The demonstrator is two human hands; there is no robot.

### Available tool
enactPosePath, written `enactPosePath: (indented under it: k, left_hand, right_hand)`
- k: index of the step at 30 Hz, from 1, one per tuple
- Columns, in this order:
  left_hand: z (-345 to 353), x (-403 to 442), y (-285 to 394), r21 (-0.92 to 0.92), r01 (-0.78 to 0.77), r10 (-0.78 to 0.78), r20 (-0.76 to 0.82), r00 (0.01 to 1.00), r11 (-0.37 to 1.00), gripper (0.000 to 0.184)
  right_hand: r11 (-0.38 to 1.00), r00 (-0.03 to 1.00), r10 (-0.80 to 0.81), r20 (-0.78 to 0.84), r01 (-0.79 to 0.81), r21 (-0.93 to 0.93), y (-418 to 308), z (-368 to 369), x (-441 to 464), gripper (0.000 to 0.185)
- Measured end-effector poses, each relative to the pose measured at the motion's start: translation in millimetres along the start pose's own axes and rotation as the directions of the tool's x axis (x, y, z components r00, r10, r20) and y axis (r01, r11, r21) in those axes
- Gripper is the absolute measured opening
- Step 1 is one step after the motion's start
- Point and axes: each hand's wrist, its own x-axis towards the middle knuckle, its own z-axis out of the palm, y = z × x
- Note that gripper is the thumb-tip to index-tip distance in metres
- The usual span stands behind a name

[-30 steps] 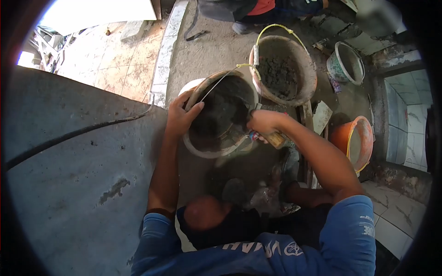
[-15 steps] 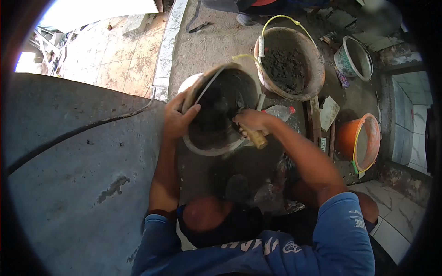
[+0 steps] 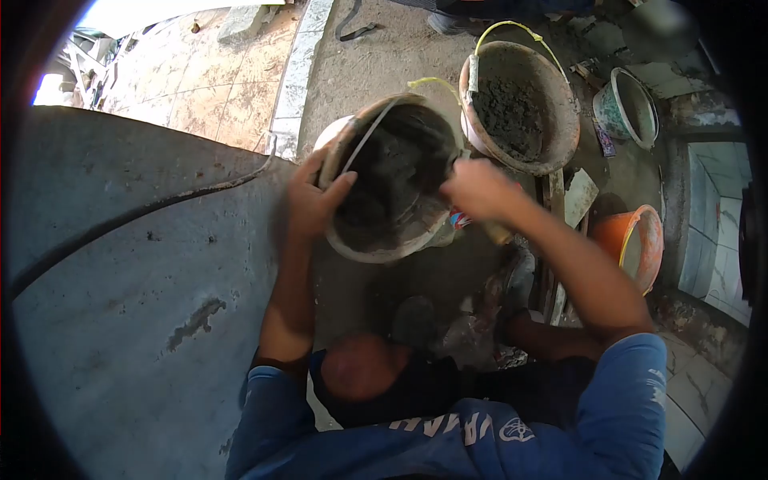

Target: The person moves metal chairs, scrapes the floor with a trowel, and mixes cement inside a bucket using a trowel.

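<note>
A pale bucket (image 3: 384, 257) with dark grey wet mortar (image 3: 396, 164) smeared inside is tipped toward me. My left hand (image 3: 316, 200) grips its left rim, thumb over the edge beside the white wire handle (image 3: 370, 132). At the right rim, my right hand (image 3: 480, 190) is closed round a trowel, whose wooden handle (image 3: 498, 233) shows below the fist. The trowel's blade is mostly hidden by the hand and blurred by motion.
Behind stands a bucket (image 3: 572, 132) of crumbly grey mortar with a yellow handle. A green bucket (image 3: 612, 112) and an orange bucket (image 3: 610, 234) stand to the right. A large grey panel (image 3: 120, 320) borders my left side. A person's shoe (image 3: 446, 24) is at the top.
My right hand has moved right with the trowel, from inside the bucket to its right rim. The left hand still grips the bucket. The view has shifted slightly.
</note>
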Motion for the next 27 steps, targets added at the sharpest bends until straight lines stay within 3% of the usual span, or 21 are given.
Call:
enactPosePath:
  k: [1,3,4,6,7,8,9,10,11,12,14,15,17,18,20,21,22,24,25,27]
  left_hand:
    - [9,-4,0,0.006,-0.046,0.046,-0.016,0.999,0.999,0.045]
    - [21,-9,-6,0.082,-0.149,0.152,-0.034,0.988,0.985,0.045]
    - [23,-10,-5,0.078,-0.143,0.146,-0.032,0.989,0.987,0.045]
    - [22,-15,-1,0.130,-0.205,0.211,-0.035,0.977,0.970,0.044]
    - [19,-18,-5,0.128,-0.197,0.203,-0.035,0.979,0.972,0.044]
    - [12,-21,-11,0.048,-0.159,0.162,-0.075,0.984,0.986,0.043]
    - [6,-23,-15,-0.032,-0.126,0.122,-0.111,0.986,0.992,0.042]
    - [2,-26,-17,-0.030,-0.117,0.113,-0.112,0.987,0.993,0.042]
    - [1,-29,-18,-0.016,-0.143,0.141,-0.089,0.986,0.990,0.042]
    - [-1,-28,-20,-0.007,-0.179,0.178,-0.067,0.982,0.984,0.041]
    - [-6,-24,-26,-0.041,-0.205,0.202,-0.077,0.976,0.978,0.042]
    - [-7,-26,-30,-0.070,-0.210,0.205,-0.082,0.975,0.975,0.043]
    - [-5,-26,-25,-0.142,-0.173,0.157,-0.115,0.981,0.975,0.045]
    - [-4,-27,-22,-0.214,-0.134,0.106,-0.134,0.985,0.968,0.046]
    - [-9,-27,-27,-0.190,-0.136,0.114,-0.123,0.986,0.972,0.047]
    - [-10,-27,-30,-0.173,-0.139,0.120,-0.113,0.986,0.975,0.049]
    - [-10,-25,-32,-0.167,-0.143,0.125,-0.111,0.986,0.976,0.049]
    - [-9,-27,-34,-0.156,-0.138,0.122,-0.107,0.987,0.978,0.049]
    - [-9,-26,-34,-0.151,-0.138,0.123,-0.103,0.987,0.979,0.049]
    - [-16,-28,-33,-0.262,-0.101,0.058,-0.167,0.984,0.960,0.046]
  right_hand:
    - [1.000,1.000,0.004,0.003,-0.004,-0.003,2,-4,8,0.026]
    - [0.966,0.995,-0.053,0.083,0.072,-0.247,6,-5,19,0.023]
    - [0.967,0.995,-0.048,0.089,0.069,-0.246,2,1,27,0.023]
    - [0.870,0.898,-0.085,0.432,0.278,-0.406,-12,23,45,0.022]
    - [0.787,0.792,-0.261,0.552,0.506,-0.354,-14,22,47,0.023]
    - [0.784,0.786,-0.265,0.558,0.512,-0.350,-14,21,41,0.023]
    - [0.997,0.842,-0.033,0.538,-0.011,0.078,-11,19,32,0.024]
    - [0.707,0.759,0.180,0.626,-0.543,0.454,-11,15,21,0.026]
    - [0.688,0.700,-0.033,0.713,-0.502,0.525,5,33,27,0.028]
    - [0.686,0.702,-0.030,0.712,-0.503,0.525,17,55,28,0.028]
    - [0.260,0.588,-0.206,0.783,-0.738,0.623,17,71,15,0.026]
    - [0.264,0.581,-0.204,0.788,-0.743,0.615,16,79,10,0.026]
    - [0.086,0.594,-0.306,0.744,-0.761,0.643,11,92,8,0.025]
    - [0.083,0.589,-0.314,0.745,-0.764,0.640,7,100,5,0.025]
    - [-0.014,0.582,-0.454,0.675,-0.762,0.647,0,114,6,0.025]
    - [-0.089,0.531,-0.502,0.683,-0.817,0.570,-4,126,7,0.025]
    - [-0.089,0.534,-0.506,0.678,-0.814,0.574,-5,138,10,0.025]
    - [-0.274,0.405,-0.728,0.553,-0.912,0.307,-11,158,8,0.024]
    - [-0.186,0.472,-0.735,0.487,-0.831,0.525,-28,142,2,0.022]
    - [-0.246,0.518,-0.725,0.454,-0.810,0.532,-57,123,14,0.025]
